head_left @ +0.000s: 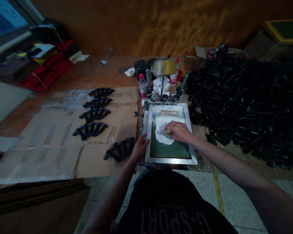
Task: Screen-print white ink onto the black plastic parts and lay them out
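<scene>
A silver-framed printing screen [171,160] with green mesh and white ink lies flat on the wooden table in front of me. My right hand [178,131] is closed on a squeegee [166,132] that rests in the white ink on the mesh. My left hand [140,148] grips the screen frame's left edge. A black curved plastic part [118,149] lies just left of that hand.
Several more black curved parts [94,114] lie in a column on flattened cardboard [51,143]. A big heap of black parts [249,100] fills the right side. Bottles and a tape-wrapped fixture [164,66] stand behind the screen. Red items [48,66] sit far left.
</scene>
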